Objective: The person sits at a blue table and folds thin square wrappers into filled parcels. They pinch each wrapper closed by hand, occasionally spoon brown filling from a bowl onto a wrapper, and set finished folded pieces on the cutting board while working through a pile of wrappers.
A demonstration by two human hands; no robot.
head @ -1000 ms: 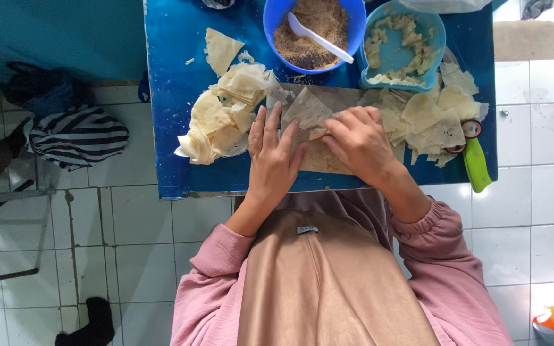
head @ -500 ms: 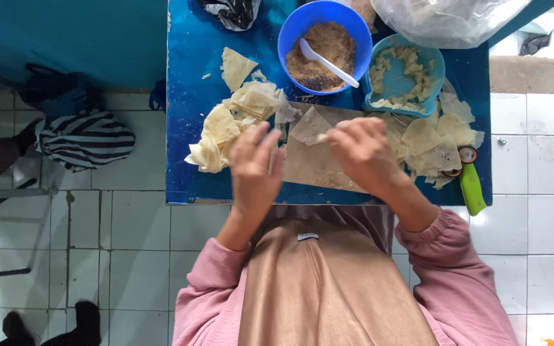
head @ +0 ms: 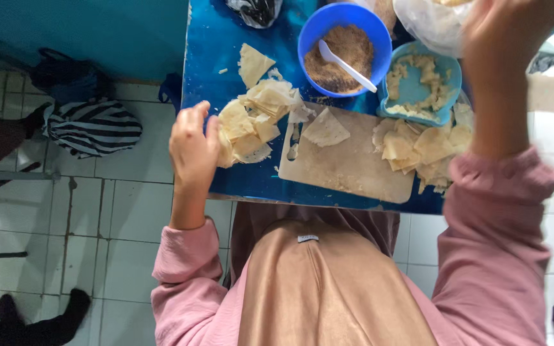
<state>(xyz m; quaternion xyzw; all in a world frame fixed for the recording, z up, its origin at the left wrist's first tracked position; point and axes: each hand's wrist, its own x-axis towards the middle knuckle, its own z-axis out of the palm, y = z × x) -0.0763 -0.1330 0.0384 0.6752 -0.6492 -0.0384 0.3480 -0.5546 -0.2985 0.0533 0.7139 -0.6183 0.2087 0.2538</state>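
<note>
Resting open beside one pile of wrappers (head: 251, 125), the left hand (head: 193, 144) touched it. The right hand (head: 508, 32) was lifted and blurry; I cannot tell its grip. Two bowls: one round bowl (head: 344, 48), one blue dish (head: 418, 86).

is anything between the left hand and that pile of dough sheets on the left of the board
Nothing visible. The left hand already rests at the left edge of the pile of dough sheets on the blue table. The right hand is raised and blurred, away from the pile.
</note>
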